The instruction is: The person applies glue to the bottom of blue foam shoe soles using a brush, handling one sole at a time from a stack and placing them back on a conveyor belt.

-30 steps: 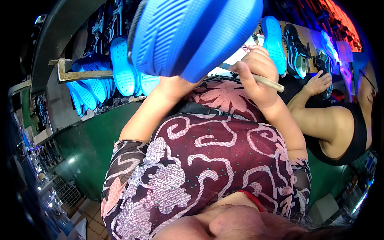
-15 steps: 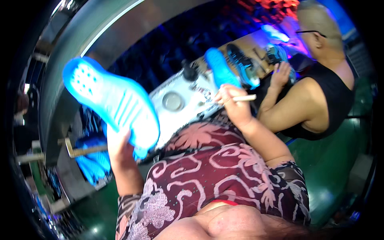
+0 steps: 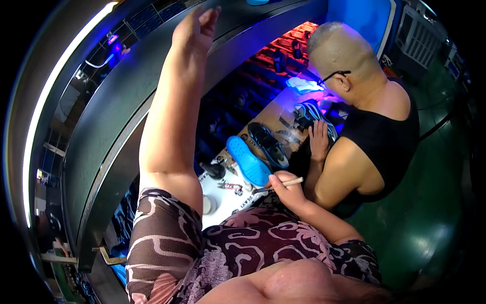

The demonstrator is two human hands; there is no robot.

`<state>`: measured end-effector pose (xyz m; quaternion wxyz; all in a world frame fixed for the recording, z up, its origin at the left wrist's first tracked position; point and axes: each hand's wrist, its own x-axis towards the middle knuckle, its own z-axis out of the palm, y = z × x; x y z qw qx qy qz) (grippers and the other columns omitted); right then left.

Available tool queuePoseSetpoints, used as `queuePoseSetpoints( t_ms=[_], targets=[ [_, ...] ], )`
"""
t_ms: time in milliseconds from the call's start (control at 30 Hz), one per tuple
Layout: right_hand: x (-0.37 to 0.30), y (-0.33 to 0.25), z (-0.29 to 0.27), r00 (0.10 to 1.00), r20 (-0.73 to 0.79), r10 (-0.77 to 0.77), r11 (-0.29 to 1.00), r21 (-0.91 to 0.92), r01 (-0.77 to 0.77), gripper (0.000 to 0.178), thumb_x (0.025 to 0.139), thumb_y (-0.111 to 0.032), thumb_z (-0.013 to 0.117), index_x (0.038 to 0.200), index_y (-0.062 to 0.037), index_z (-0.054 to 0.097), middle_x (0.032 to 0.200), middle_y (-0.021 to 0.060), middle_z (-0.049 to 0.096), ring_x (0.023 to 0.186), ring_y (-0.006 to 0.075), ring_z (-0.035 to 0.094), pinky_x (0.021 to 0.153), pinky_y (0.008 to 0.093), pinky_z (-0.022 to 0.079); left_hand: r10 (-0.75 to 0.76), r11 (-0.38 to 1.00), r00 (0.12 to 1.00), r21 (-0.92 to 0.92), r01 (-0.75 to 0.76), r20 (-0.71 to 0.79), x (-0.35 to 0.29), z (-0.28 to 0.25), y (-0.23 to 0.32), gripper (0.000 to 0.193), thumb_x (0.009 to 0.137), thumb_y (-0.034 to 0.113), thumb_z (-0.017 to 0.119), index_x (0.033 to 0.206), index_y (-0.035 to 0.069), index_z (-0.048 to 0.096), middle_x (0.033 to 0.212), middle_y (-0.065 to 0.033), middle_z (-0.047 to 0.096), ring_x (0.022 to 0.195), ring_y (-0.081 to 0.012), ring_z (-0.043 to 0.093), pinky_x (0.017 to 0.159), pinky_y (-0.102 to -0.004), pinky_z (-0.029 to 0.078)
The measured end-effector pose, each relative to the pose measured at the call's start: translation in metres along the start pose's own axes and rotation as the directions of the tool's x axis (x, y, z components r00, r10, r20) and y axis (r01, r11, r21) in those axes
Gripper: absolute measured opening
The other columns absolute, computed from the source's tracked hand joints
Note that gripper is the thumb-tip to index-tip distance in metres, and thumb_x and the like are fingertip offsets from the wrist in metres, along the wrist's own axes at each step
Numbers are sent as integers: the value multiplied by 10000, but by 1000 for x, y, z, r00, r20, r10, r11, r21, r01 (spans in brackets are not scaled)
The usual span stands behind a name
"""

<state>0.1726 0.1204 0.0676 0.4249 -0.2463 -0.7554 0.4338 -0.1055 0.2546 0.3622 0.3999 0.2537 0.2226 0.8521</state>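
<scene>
My left arm reaches far up over a dark belt-like surface (image 3: 119, 96). At its end my left hand (image 3: 195, 30) has loosely bent fingers with nothing visible in them. Past it, a blue shoe sole (image 3: 258, 1) lies on that surface, mostly cut off by the picture's top edge. My right hand (image 3: 288, 190) pinches a thin brush (image 3: 294, 182) with a pale handle, its dark tip pointing left. Just beyond that hand, another blue sole (image 3: 248, 161) rests on the bench beside a dark shoe (image 3: 268, 144).
The white bench top (image 3: 223, 195) carries a round pale container (image 3: 208, 204), a black bottle-like object (image 3: 212, 170) and a small pink-handled tool (image 3: 230, 187). A co-worker (image 3: 374, 116) sits close at right, a hand on a blue-black shoe (image 3: 316, 114). Shoes stand under red light behind.
My left hand has let go of the blue sole and stretched up and away; a blue sole now lies on the dark surface. The right hand still holds the brush. The view has shifted.
</scene>
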Motion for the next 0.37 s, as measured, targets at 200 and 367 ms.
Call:
queuePoseSetpoints(
  t_ms=[200, 367],
  targets=[
    [-7, 6, 5, 996, 39, 75, 996, 43, -77, 310, 941, -162, 532, 719, 14, 659, 650, 84, 595, 596, 163, 567, 584, 289, 450, 199, 915, 875, 235, -327, 442, -127, -26, 7, 469, 925, 208, 584, 1285, -33, 406, 918, -165, 627, 767, -230, 636, 736, -330, 541],
    [-5, 11, 20, 993, 87, 76, 985, 145, -88, 302, 944, -163, 532, 725, 0, 662, 659, 78, 614, 580, 174, 575, 582, 290, 448, 61, 552, 976, 808, -206, 207, -224, -187, 32, 280, 933, 105, 552, 1183, -18, 542, 873, -140, 653, 783, -187, 656, 730, -303, 552]
  ],
)
